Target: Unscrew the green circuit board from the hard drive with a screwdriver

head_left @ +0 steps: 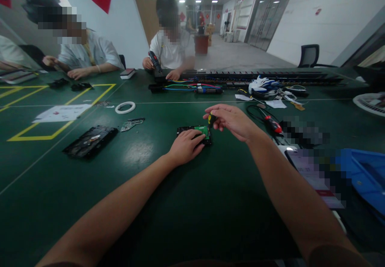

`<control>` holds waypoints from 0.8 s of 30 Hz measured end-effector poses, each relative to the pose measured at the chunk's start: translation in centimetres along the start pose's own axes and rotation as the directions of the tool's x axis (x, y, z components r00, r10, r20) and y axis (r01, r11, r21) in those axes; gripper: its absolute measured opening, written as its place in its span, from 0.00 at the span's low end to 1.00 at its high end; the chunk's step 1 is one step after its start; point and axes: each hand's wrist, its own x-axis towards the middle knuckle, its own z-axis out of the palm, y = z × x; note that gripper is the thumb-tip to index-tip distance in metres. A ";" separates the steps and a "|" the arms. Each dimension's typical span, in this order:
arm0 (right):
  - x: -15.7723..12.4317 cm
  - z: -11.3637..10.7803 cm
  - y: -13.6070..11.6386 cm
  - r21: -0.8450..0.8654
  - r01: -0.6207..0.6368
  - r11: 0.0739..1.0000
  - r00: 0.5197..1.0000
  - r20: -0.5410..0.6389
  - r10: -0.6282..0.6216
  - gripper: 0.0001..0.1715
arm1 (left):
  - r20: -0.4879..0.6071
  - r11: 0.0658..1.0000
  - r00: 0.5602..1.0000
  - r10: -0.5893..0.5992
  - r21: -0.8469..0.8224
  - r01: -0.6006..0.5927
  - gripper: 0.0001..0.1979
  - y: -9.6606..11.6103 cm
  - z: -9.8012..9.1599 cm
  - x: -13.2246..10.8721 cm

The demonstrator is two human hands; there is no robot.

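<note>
A hard drive (183,130) with a green circuit board (203,130) facing up lies on the table in front of me. My left hand (187,146) rests over its near side, fingers across the board, holding it down. Between the fingers of my right hand (230,120) is a small yellow and black screwdriver (212,118), upright, its tip down at the right part of the board. Whether the tip sits in a screw is too small to tell. Left of my hands lie a black drive casing (92,140) and a loose metal plate (132,124).
A white tape roll (125,107) and a paper sheet (61,113) lie at left. To the right are a red-black soldering iron or screwdriver-like tool (273,124), a phone-like screen (315,174) and a blue bin (365,174). Gloves (264,85) and wiring lie behind. Co-workers sit across the table.
</note>
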 end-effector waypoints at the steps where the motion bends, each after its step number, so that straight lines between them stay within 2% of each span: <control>1: 0.0 0.0 0.0 -0.001 0.001 1.000 1.000 0.001 -0.001 0.08 | 0.000 1.000 1.000 0.000 0.004 0.000 0.20 0.0 0.0 0.0; 4: 0.1 0.0 0.2 -0.007 0.013 1.000 1.000 -0.001 -0.013 0.07 | -0.005 1.000 1.000 0.002 0.009 -0.002 0.20 0.0 0.1 0.0; 9: 0.3 -0.3 0.3 -0.066 0.052 0.996 0.998 -0.021 -0.054 0.13 | -0.014 1.000 1.000 0.005 0.010 -0.005 0.20 0.0 0.2 0.0; 12: 0.3 -0.4 0.4 -0.085 0.066 0.994 0.997 -0.037 -0.070 0.11 | -0.014 1.000 1.000 0.004 0.000 -0.004 0.20 0.0 0.2 0.0; 24: 0.2 -0.1 0.2 0.064 0.008 0.998 0.998 -0.067 -0.004 0.06 | -0.012 1.000 1.000 0.010 0.001 -0.010 0.20 0.0 0.1 0.0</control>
